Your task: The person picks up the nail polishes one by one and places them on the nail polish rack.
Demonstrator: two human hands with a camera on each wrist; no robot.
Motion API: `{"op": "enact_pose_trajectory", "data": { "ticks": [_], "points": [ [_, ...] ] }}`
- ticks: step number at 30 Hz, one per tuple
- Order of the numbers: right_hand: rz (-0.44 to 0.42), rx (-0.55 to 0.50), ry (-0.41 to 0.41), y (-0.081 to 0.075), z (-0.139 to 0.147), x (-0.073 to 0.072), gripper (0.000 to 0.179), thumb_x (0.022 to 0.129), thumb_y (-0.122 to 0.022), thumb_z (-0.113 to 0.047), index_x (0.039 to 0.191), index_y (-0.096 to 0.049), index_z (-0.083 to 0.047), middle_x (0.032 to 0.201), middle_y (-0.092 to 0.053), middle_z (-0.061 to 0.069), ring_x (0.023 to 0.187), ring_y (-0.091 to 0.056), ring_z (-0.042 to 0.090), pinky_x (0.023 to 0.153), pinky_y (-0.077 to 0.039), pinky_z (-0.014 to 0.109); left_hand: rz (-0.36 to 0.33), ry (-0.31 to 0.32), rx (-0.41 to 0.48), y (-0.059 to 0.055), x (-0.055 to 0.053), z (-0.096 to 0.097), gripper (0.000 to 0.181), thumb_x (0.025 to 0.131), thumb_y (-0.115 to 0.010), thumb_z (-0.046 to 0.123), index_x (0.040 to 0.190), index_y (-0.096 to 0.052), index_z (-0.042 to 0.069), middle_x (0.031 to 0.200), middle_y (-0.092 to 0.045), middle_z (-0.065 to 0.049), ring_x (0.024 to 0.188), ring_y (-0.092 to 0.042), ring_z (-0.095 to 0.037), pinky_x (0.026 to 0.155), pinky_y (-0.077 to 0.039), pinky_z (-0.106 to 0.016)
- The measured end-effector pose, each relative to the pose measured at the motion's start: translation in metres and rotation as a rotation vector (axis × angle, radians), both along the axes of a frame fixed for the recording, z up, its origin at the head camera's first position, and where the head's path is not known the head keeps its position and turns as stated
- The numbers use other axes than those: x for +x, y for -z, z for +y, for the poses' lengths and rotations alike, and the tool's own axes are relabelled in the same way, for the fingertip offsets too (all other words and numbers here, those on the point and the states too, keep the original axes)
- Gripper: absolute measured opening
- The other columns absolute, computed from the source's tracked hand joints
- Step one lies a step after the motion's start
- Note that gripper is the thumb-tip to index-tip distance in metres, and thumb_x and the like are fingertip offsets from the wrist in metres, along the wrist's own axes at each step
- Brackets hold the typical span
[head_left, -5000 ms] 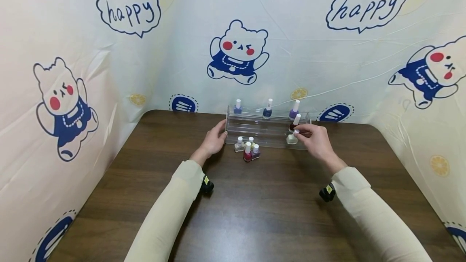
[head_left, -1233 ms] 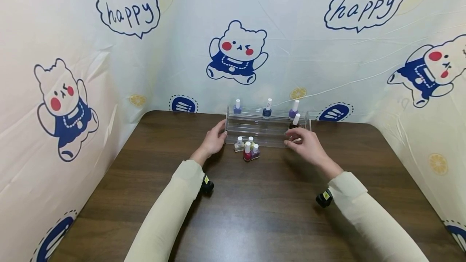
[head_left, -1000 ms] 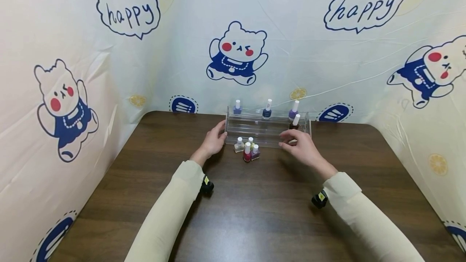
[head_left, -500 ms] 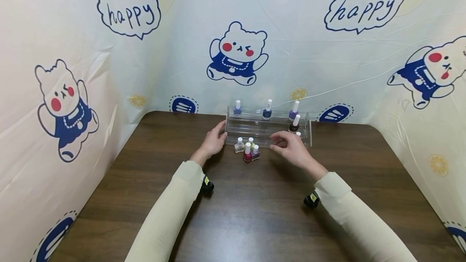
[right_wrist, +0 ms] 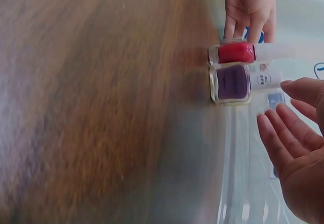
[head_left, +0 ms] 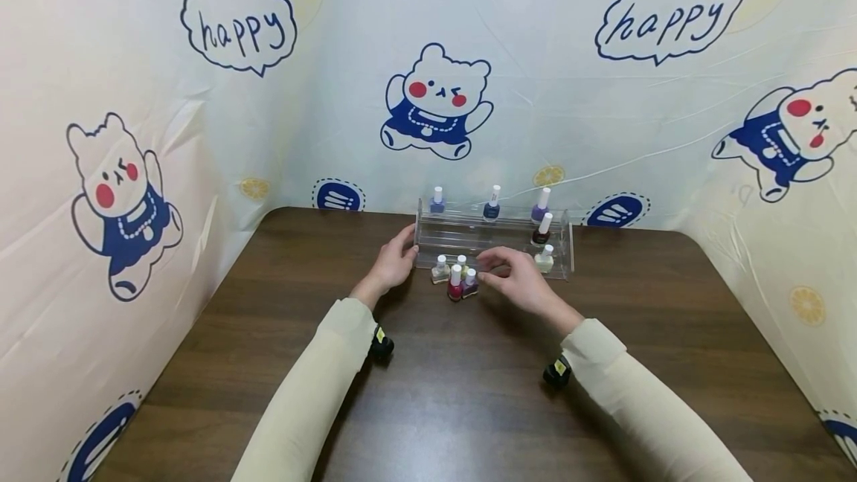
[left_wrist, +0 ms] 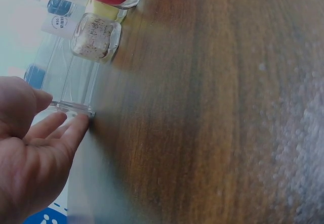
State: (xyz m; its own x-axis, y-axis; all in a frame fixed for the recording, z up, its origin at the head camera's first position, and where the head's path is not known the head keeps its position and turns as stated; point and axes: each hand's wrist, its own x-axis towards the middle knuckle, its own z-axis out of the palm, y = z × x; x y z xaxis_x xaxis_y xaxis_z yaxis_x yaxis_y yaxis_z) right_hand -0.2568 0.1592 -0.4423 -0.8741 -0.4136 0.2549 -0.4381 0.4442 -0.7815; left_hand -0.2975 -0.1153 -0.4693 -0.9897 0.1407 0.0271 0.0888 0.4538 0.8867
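Fingers of my left hand point(head_left: 391, 260) touch the left end of a clear tiered rack point(head_left: 495, 238); the left wrist view shows them fairly straight against its end panel. My right hand point(head_left: 518, 280) holds nothing, its fingers spread loosely beside the cap of a purple nail polish bottle point(right_wrist: 233, 82). That bottle stands in a cluster before the rack with a red nail polish point(head_left: 455, 285), a clear glittery one point(left_wrist: 96, 37) and a yellowish one point(head_left: 461, 265), partly hidden. At the rack's lower right sits a pale nail polish point(head_left: 544, 260).
On the rack's top tier stand a light blue bottle point(head_left: 437, 201), a dark blue one point(head_left: 492, 207) and a violet one point(head_left: 539, 207). A dark red bottle point(head_left: 541, 233) sits on the middle tier at right. The wooden table point(head_left: 455, 393) meets a printed cloth backdrop point(head_left: 569, 117) behind.
My right hand has let go of the pale nail polish, leaving it at the rack's lower right, and has moved left to the bottle cluster. The left hand has stayed at the rack.
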Motion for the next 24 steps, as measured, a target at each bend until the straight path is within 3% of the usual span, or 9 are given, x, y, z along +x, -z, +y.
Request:
{"op": "enact_pose_trajectory", "data": {
  "ticks": [7,17,24],
  "points": [
    [-0.006,-0.025,-0.018,0.003,-0.008,0.001,0.033,0.089,-0.076,0.002,0.121,-0.069,0.002,0.112,-0.073,0.015,0.099,-0.071,0.03,0.089,-0.061,0.04,0.004,-0.003,0.0,-0.001,0.001,0.0,0.056,0.108,-0.046,0.006,0.162,-0.03,0.014,0.159,-0.041,-0.017,0.138,-0.051,-0.034,0.115,-0.042,-0.042],
    [-0.075,-0.038,-0.01,0.008,-0.015,0.003,0.033,0.09,-0.075,0.0,0.122,-0.069,-0.001,0.115,-0.072,0.015,0.106,-0.069,0.031,0.094,-0.059,0.044,0.0,-0.001,0.016,0.001,0.001,0.0,0.056,0.108,-0.045,0.006,0.162,-0.031,0.014,0.159,-0.041,-0.018,0.138,-0.051,-0.035,0.114,-0.043,-0.043],
    [-0.046,-0.044,-0.006,0.01,-0.016,0.004,0.024,0.09,-0.074,0.001,0.114,-0.073,0.0,0.116,-0.073,0.013,0.109,-0.069,0.03,0.094,-0.059,0.043,-0.008,-0.006,0.011,0.0,0.0,0.0,0.055,0.109,-0.045,0.008,0.162,-0.031,0.017,0.16,-0.041,-0.016,0.139,-0.051,-0.035,0.114,-0.043,-0.043]
  ]
}}
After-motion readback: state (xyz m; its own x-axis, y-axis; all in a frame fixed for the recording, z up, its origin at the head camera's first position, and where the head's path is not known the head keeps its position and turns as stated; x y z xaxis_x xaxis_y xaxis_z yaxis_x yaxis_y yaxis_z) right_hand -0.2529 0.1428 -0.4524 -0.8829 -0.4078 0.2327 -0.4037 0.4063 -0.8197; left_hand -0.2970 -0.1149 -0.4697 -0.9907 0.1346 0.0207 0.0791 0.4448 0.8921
